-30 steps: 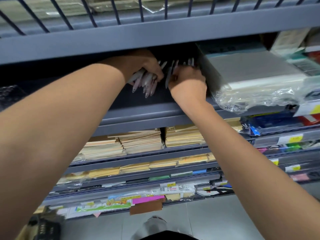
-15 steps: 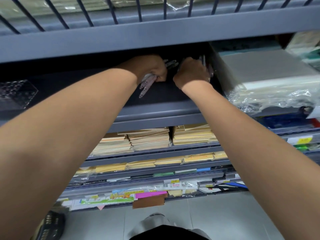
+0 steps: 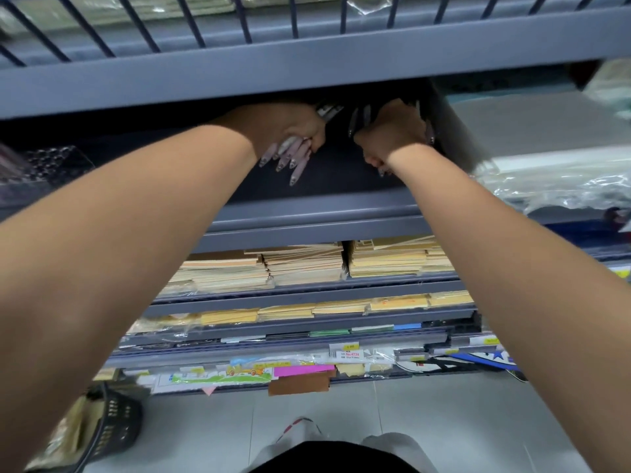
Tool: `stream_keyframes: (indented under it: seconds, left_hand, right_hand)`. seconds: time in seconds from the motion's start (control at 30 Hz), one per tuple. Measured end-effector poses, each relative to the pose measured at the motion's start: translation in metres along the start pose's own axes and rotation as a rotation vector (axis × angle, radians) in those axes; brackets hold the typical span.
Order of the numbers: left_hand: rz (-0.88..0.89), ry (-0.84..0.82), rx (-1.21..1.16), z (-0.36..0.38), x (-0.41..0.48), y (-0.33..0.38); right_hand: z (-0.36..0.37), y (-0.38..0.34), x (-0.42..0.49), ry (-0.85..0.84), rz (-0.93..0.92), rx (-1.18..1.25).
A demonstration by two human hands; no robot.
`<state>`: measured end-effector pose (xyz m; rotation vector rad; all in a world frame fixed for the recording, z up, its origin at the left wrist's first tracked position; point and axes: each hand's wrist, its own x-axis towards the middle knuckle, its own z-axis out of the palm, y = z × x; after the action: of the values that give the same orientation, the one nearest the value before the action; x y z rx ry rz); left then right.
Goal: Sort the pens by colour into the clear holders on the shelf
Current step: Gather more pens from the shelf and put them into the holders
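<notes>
Both arms reach into a dark grey shelf (image 3: pixel 307 213). My left hand (image 3: pixel 290 131) grips a bundle of pale pink pens (image 3: pixel 290 158); their ends stick out below the fist, and more tips show above it. My right hand (image 3: pixel 392 131) is curled round a second bunch of pens (image 3: pixel 358 121), seen as dark tips to its left and a few ends near the wrist. A clear holder (image 3: pixel 51 165) with a dimpled top stands at the shelf's far left, apart from both hands.
A plastic-wrapped grey stack (image 3: pixel 546 158) sits right of my right hand. A railed shelf (image 3: pixel 307 56) hangs low above my hands. Lower shelves hold stacks of brown envelopes (image 3: pixel 300 264). A black basket (image 3: pixel 112 425) stands on the tiled floor at lower left.
Both hands have closed tighter on their pen bundles and stayed deep in the shelf. The left bundle's ends now point down and left below the fist.
</notes>
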<state>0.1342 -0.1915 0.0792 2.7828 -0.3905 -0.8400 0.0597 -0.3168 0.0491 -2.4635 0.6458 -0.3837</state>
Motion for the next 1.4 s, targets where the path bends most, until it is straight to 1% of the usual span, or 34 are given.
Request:
stream_keyframes:
  seconds: [0.03, 0.07, 0.1, 0.13, 0.2, 0.27, 0.37, 0.4, 0.47, 0.5, 0.57, 0.7, 0.8, 0.87, 0.97, 1.17, 1.27, 1.4]
  left_hand:
    - [-0.034, -0.025, -0.001, -0.001, -0.002, 0.000]
    - [-0.074, -0.094, 0.057, 0.001, -0.010, 0.002]
    - [-0.090, -0.112, 0.071, 0.002, -0.013, 0.002]
    - [-0.077, -0.141, 0.038, 0.005, -0.013, 0.003]
    - [-0.032, -0.163, -0.133, 0.007, -0.025, 0.000]
    - [0.049, -0.068, -0.377, 0.010, -0.039, -0.011]
    - [0.100, 0.127, -0.691, 0.031, -0.065, -0.036]
    - [0.101, 0.153, -0.814, 0.041, -0.077, -0.044]
    - [0.128, 0.146, -1.077, 0.062, -0.103, -0.063]
    - [0.130, 0.179, -1.172, 0.073, -0.116, -0.071]
    - [0.142, 0.298, -1.295, 0.097, -0.141, -0.090]
    - [0.175, 0.507, -1.499, 0.152, -0.189, -0.131]
    - [0.131, 0.697, -1.645, 0.192, -0.217, -0.156]
    - [0.108, 0.794, -1.712, 0.216, -0.234, -0.169]
    - [0.031, 0.897, -1.745, 0.245, -0.261, -0.187]
    - [-0.161, 1.047, -1.785, 0.270, -0.309, -0.244]
    - [-0.178, 1.084, -1.796, 0.270, -0.331, -0.284]
    - [-0.192, 1.100, -1.808, 0.259, -0.351, -0.347]
  right_hand:
    - [-0.002, 0.002, 0.000, -0.004, 0.015, 0.029]
    - [-0.004, 0.004, 0.000, -0.019, 0.043, 0.078]
    - [-0.005, 0.007, -0.002, -0.042, 0.079, 0.148]
    - [-0.006, 0.009, -0.005, -0.073, 0.115, 0.226]
    - [-0.008, 0.013, -0.018, -0.126, 0.163, 0.345]
    - [-0.010, 0.019, -0.034, -0.163, 0.172, 0.483]
    - [-0.018, 0.031, -0.062, -0.235, 0.146, 0.725]
    - [-0.022, 0.035, -0.071, -0.253, 0.111, 0.766]
    - [-0.028, 0.039, -0.088, -0.285, 0.022, 0.796]
    - [-0.030, 0.041, -0.098, -0.308, -0.014, 0.806]
    - [-0.030, 0.044, -0.119, -0.380, -0.047, 0.871]
    - [-0.017, 0.048, -0.163, -0.593, -0.107, 0.986]
    - [-0.002, 0.041, -0.193, -0.747, -0.128, 1.015]
    - [0.010, 0.033, -0.212, -0.841, -0.118, 1.029]
    - [0.030, 0.015, -0.239, -0.991, -0.094, 1.040]
    - [0.081, -0.039, -0.293, -1.168, -0.131, 0.954]
    - [0.106, -0.080, -0.319, -1.222, -0.163, 0.958]
    - [0.136, -0.140, -0.349, -1.220, -0.221, 0.964]
